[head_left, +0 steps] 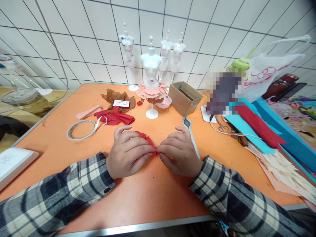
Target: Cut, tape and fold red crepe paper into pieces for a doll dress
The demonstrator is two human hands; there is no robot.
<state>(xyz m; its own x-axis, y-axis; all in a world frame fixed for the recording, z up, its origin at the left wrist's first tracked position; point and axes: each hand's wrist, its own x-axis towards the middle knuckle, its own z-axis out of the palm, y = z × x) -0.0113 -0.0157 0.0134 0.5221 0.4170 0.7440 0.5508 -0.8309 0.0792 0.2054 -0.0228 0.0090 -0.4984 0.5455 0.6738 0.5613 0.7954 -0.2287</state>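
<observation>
Both of my hands rest on the orange table (153,194) and pinch a small piece of red crepe paper (146,137) between them. My left hand (128,153) has its fingers pressed together on the paper's left side. My right hand (179,153) pinches the paper's right end, fingertips meeting those of the left. Most of the paper is hidden behind my fingers. Both sleeves are plaid.
A white mini mannequin (151,70) wearing a pink paper skirt stands behind, with three bare ones by the wall. Nearby lie a tape roll (81,129), red and brown paper scraps (116,117), a cardboard box (185,97), scissors (222,125), and coloured sheets (261,131) at the right.
</observation>
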